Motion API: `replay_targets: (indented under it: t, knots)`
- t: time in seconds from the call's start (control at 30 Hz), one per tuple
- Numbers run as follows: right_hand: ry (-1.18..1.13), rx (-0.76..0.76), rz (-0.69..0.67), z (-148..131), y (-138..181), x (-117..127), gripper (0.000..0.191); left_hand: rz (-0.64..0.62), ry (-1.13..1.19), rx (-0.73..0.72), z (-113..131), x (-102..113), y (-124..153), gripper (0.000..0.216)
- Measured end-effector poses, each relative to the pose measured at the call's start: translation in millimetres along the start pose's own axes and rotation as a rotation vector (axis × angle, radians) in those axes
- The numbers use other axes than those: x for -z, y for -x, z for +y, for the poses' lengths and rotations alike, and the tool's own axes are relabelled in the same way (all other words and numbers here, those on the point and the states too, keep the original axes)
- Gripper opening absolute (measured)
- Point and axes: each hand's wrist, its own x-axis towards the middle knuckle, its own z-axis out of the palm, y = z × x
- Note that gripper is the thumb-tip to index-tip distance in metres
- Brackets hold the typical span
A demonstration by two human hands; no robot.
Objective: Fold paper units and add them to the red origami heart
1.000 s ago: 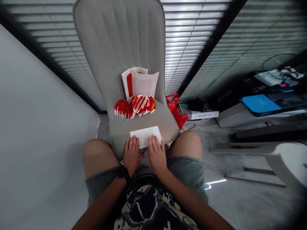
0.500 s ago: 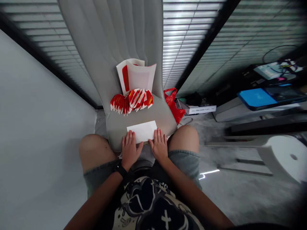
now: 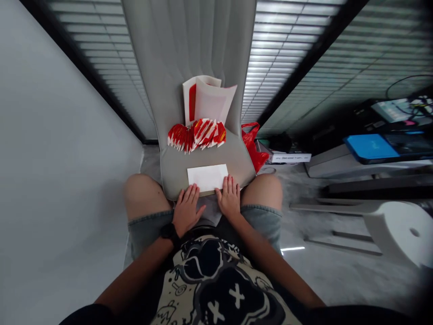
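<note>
A white rectangular piece of paper (image 3: 207, 177), perhaps folded, lies flat near the front edge of the grey chair seat (image 3: 176, 167). My left hand (image 3: 186, 210) rests flat with fingers stretched, its fingertips at the paper's near left corner. My right hand (image 3: 230, 198) is open too, fingertips on the near right corner and thumb by the near edge. Neither hand grips anything. Behind the paper sits a row of folded red and white paper pieces (image 3: 198, 134), fanned side by side. Larger white sheets with a red patch (image 3: 211, 101) lean against the backrest.
A red plastic bag (image 3: 255, 151) and a white box (image 3: 291, 157) are on the floor right of the chair. Farther right stand a white stool (image 3: 399, 225) and a blue item (image 3: 372, 146) on a grey surface. A wall (image 3: 67, 158) runs along the left.
The camera view has shifted, so the chair and papers appear farther right. My left hand has drawn back slightly toward me from the paper. The right hand stays at its corner.
</note>
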Motion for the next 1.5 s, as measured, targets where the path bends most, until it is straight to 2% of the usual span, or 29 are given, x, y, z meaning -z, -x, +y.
replay_targets:
  t: [0.1, 0.27, 0.33, 0.43, 0.53, 0.7, 0.87, 0.93, 1.03, 1.17, 1.27, 1.37, 1.43, 1.5]
  knots:
    - [-0.032, -0.001, 0.026, 1, -1, -2, 0.068, 0.063, -0.012, 0.075, 6, -5, 4, 0.071]
    - [-0.176, -0.004, 0.065, 6, -6, -1, 0.052, 0.147, 0.002, 0.083, 12, -12, -4, 0.06]
    - [-0.283, -0.018, 0.098, 6, -6, 0, 0.048, 0.178, -0.001, 0.058, 9, -9, -9, 0.054]
    - [-0.501, -0.08, 0.174, 4, 0, 4, 0.045, 0.177, -0.006, -0.075, 3, -4, -20, 0.05]
    - [-0.712, -0.2, 0.216, 5, 6, 10, 0.043, 0.158, -0.009, -0.177, -2, -5, -29, 0.042]
    - [-1.036, -0.614, 0.098, 13, 5, 14, 0.046, 0.186, -0.026, -0.214, -8, -7, -33, 0.028]
    - [-1.172, -0.675, 0.017, 9, 9, 23, 0.047, 0.194, -0.038, -0.239, -15, 8, -29, 0.022]
    - [-1.242, -0.661, -0.021, 8, 25, 34, 0.045, 0.196, -0.005, -0.196, -21, 16, -26, 0.022]
    - [-1.366, -0.58, -0.063, 15, 60, 49, 0.046, 0.191, 0.17, -0.124, -33, 24, -21, 0.027]
    - [-1.271, -0.422, -0.089, 26, 86, 56, 0.044, 0.176, 0.425, -0.134, -46, 27, -21, 0.033]
    - [-1.157, -0.35, -0.061, 29, 70, 47, 0.053, 0.252, 0.473, -0.09, -48, 26, -26, 0.029]
    - [-1.059, -0.241, -0.09, 25, 34, 34, 0.066, 0.3, 0.507, 0.0, -48, 25, -34, 0.027]
    - [-0.951, -0.101, -0.096, 22, 10, 30, 0.063, 0.281, 0.547, 0.019, -50, 24, -39, 0.028]
    - [-0.869, 0.017, -0.09, 18, -10, 30, 0.05, 0.257, 0.553, 0.024, -52, 23, -44, 0.028]
